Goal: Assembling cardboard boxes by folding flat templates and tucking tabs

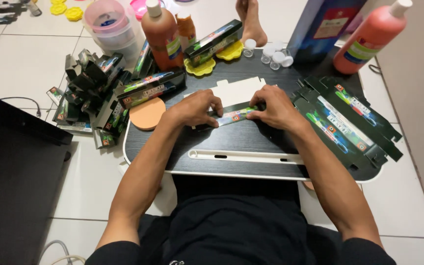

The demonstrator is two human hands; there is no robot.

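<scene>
At the centre of the frame both hands press on a flat carton blank [236, 105] lying on a dark lap tray [251, 140]. The blank is partly folded: a printed strip, black with green, red and pale colours, shows between the hands, and a plain off-white inner panel with tabbed edges extends toward the upper part of the frame.

The left hand [197, 109] lies palm down on the blank's left end, fingers bent and pressing on the strip. The right hand [273, 108] covers the right end, fingertips pinching the fold line of the strip. Both hands are in contact with the blank; neither lifts it.

To the right, on the tray edge, lies a stack of unfolded blanks [344, 122] of the same print, flat and fanned. To the left, on the tiled floor, is a heap of assembled boxes [94, 93], and one long assembled box [150, 88] rests at the tray's upper left. An orange round disc [146, 114] lies just beside the left hand's wrist. At the top stand two orange-red bottles [162, 37] [371, 37], yellow flower-shaped lids [199, 67] and small clear vials with white caps [276, 55]. A white slotted rail [241, 156] runs along the tray's near edge.
</scene>
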